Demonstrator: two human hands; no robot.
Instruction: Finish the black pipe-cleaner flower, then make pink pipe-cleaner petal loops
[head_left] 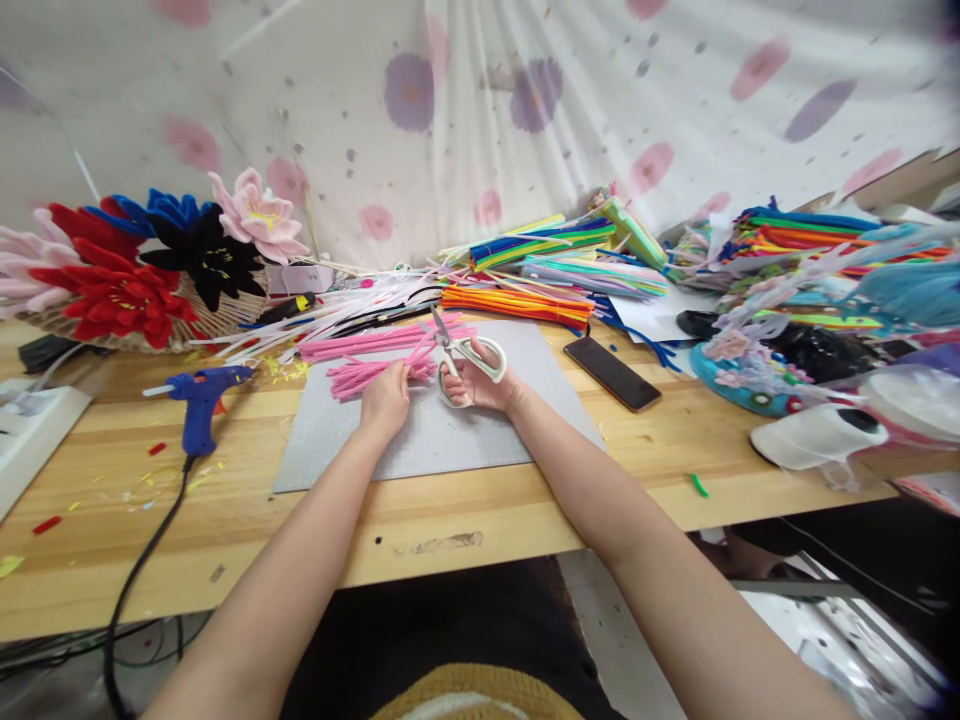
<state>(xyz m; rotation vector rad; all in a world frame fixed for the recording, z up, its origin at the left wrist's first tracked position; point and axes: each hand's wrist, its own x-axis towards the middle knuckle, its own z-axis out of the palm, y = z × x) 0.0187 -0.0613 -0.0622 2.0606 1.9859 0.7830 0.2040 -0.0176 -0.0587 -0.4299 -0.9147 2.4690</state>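
My left hand is closed on the right part of a bunch of short pink pipe cleaners over the grey mat. In my right hand are white-handled scissors, with fingers through the loops and the blades pointing up and away, slightly apart. The blades are just right of the pink stems. Longer pink pipe cleaners lie behind the short bunch, across the mat's back left edge.
A blue glue gun stands left, its cord running forward. A phone lies right of the mat. Behind are orange pipe cleaners, white stems and fuzzy flowers. A white spool is at the right.
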